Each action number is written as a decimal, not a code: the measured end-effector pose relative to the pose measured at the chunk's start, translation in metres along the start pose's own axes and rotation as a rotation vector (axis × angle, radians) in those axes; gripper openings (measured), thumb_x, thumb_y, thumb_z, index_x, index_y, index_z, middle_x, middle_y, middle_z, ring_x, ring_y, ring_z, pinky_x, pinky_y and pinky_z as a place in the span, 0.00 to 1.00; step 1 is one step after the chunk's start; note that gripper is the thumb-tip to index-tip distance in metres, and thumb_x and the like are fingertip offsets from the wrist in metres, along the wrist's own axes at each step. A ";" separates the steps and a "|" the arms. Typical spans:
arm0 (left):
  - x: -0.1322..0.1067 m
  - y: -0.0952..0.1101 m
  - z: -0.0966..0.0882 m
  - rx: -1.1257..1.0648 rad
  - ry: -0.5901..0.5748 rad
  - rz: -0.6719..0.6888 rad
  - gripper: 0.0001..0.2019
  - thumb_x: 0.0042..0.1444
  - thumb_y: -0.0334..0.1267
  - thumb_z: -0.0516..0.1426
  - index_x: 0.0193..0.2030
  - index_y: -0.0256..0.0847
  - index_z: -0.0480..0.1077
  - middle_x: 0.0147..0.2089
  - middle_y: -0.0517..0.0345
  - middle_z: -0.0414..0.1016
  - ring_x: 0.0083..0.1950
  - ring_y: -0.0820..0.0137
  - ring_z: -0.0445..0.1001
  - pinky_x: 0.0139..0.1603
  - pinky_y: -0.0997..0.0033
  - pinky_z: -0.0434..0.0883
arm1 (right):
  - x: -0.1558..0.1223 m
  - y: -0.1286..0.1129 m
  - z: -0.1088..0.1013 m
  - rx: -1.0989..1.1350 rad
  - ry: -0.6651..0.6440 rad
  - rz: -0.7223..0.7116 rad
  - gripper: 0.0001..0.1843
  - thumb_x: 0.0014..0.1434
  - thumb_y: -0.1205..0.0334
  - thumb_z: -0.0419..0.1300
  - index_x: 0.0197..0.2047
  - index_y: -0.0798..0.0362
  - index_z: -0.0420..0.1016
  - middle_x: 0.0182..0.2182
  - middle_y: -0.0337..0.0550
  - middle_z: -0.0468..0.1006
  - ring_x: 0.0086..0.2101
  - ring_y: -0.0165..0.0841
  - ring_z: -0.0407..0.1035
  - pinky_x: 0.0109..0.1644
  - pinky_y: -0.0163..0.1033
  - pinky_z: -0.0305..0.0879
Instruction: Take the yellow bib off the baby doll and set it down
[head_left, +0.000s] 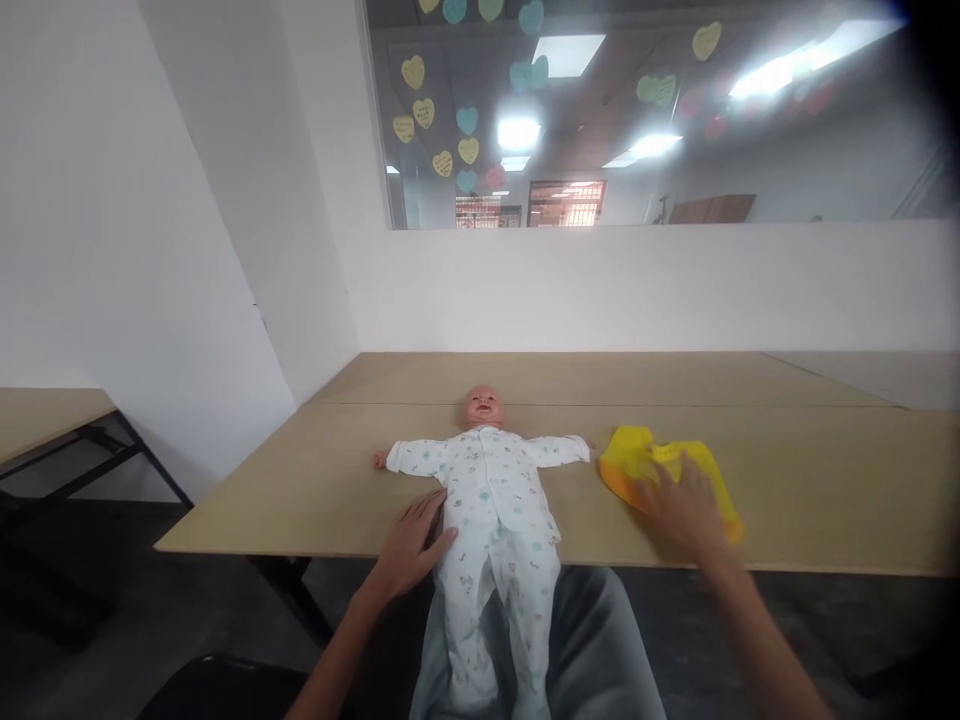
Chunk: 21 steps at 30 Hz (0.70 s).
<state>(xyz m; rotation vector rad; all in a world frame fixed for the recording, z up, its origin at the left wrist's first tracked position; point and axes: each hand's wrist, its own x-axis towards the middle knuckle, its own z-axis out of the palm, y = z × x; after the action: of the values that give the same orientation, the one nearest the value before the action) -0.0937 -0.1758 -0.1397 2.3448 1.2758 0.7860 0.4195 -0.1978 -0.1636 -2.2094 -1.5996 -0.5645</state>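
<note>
A baby doll [491, 500] in a white patterned sleepsuit lies on its back on the wooden table [300, 490], arms spread, legs hanging over the front edge onto my lap. My left hand [414, 545] rests flat against the doll's side at hip height. A yellow cloth [660, 470] lies on the table to the right of the doll. My right hand [684, 505] lies on top of that cloth, fingers spread, covering its near part.
A white wall with a glass window [637, 110] carrying heart-shaped stickers runs behind the table. Another table [45, 415] stands at the left. A dark chair edge [217, 685] shows at the bottom left.
</note>
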 end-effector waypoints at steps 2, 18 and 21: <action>-0.001 -0.002 0.002 0.006 -0.003 0.003 0.35 0.71 0.59 0.55 0.76 0.40 0.66 0.76 0.40 0.69 0.76 0.46 0.69 0.78 0.40 0.64 | -0.040 -0.028 0.011 0.058 0.052 -0.066 0.35 0.74 0.41 0.50 0.70 0.57 0.76 0.75 0.69 0.60 0.73 0.59 0.58 0.72 0.63 0.62; -0.002 -0.005 0.005 -0.020 -0.017 -0.018 0.45 0.54 0.46 0.70 0.78 0.43 0.63 0.78 0.39 0.67 0.77 0.42 0.67 0.77 0.37 0.65 | -0.122 -0.068 0.020 0.326 0.444 -0.052 0.20 0.74 0.60 0.49 0.56 0.54 0.81 0.64 0.56 0.78 0.65 0.50 0.71 0.72 0.63 0.61; -0.004 -0.003 0.002 -0.057 -0.016 -0.010 0.43 0.57 0.46 0.68 0.78 0.42 0.63 0.76 0.40 0.68 0.76 0.42 0.68 0.76 0.38 0.66 | -0.142 -0.077 0.024 0.416 0.492 -0.013 0.19 0.74 0.62 0.50 0.59 0.54 0.76 0.59 0.57 0.81 0.64 0.51 0.71 0.74 0.65 0.57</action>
<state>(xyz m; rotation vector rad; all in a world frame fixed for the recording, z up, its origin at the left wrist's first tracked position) -0.0960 -0.1778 -0.1439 2.2939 1.2413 0.7886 0.3089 -0.2779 -0.2527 -1.6035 -1.3254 -0.6479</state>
